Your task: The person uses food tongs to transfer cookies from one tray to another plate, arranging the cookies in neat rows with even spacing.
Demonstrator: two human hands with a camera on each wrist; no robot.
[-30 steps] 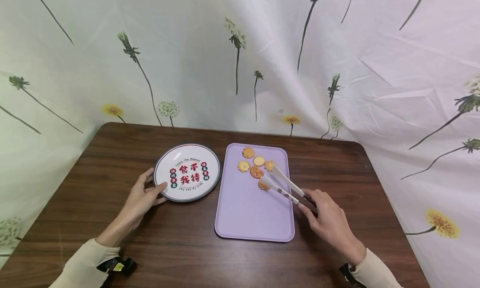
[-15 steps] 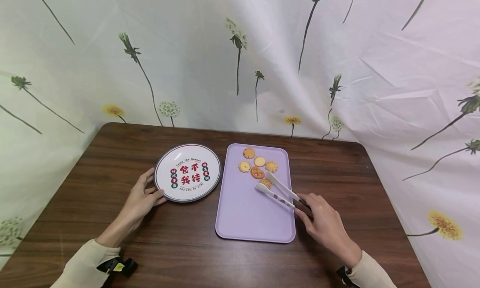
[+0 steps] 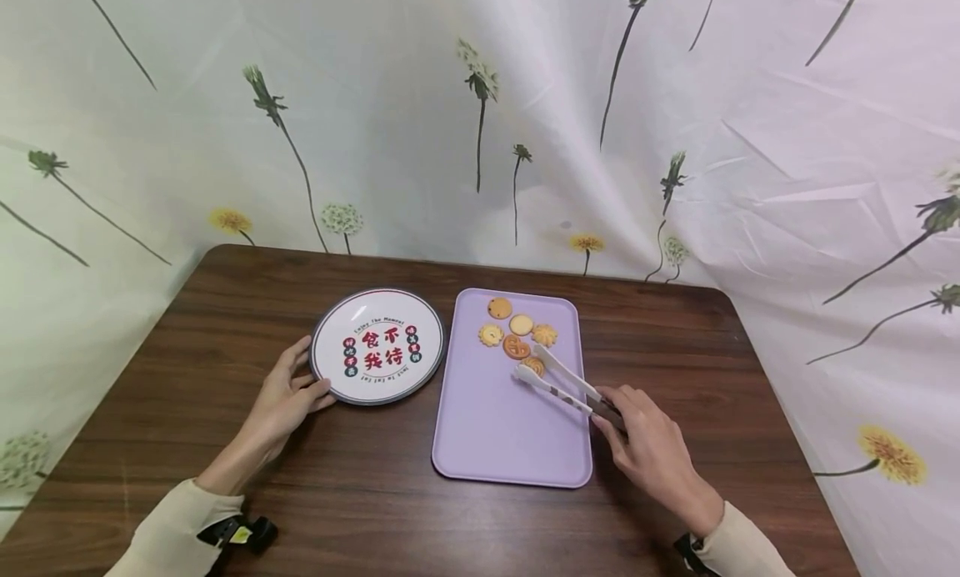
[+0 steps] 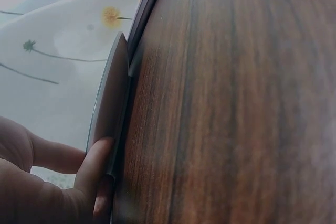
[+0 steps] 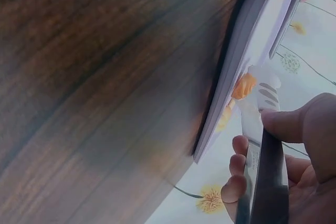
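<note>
My right hand (image 3: 657,452) grips white-tipped tongs (image 3: 558,393) over the purple tray (image 3: 502,431). The tong tips lie on either side of a round swirled cookie (image 3: 533,366); whether they press on it I cannot tell. In the right wrist view the thumb and fingers of the right hand (image 5: 310,156) hold the tongs' dark handle (image 5: 270,182). My left hand (image 3: 285,402) pinches the lower left rim of the white plate (image 3: 382,310), thumb on top. The left wrist view shows the left hand (image 4: 47,177) at the edge of the plate (image 4: 111,93).
Beyond the swirled cookie, a pretzel-shaped cookie (image 3: 516,347), a flower-shaped one (image 3: 544,335) and several others lie in the tray's upper part. The plate stands just left of the tray on the brown table (image 3: 337,494). A flowered cloth (image 3: 420,143) hangs behind.
The right hand has drawn the tongs back toward the person, from the flower-shaped cookie to around the swirled one. The left hand stays at the plate's rim.
</note>
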